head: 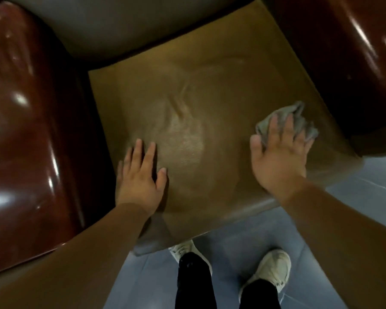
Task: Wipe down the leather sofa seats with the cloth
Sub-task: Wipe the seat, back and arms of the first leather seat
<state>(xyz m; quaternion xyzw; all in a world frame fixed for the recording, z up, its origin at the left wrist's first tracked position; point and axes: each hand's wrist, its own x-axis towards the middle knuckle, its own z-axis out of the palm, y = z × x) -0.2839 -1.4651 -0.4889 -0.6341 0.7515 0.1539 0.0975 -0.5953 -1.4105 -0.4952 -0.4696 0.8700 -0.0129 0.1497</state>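
Two hands flat | right hand (279, 157) presses cloth (285, 121) on seat (210, 85), mid-wipe | left hand (140, 175) braces, fingers straight | next: sweep leftward, likely.

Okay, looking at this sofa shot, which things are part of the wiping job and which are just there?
Part of the job:
- grey cloth, under the right hand
- tan seat cushion
- left hand, flat on the cushion

Just there:
- glossy brown armrests
- backrest
- tiled floor
- pale shoes
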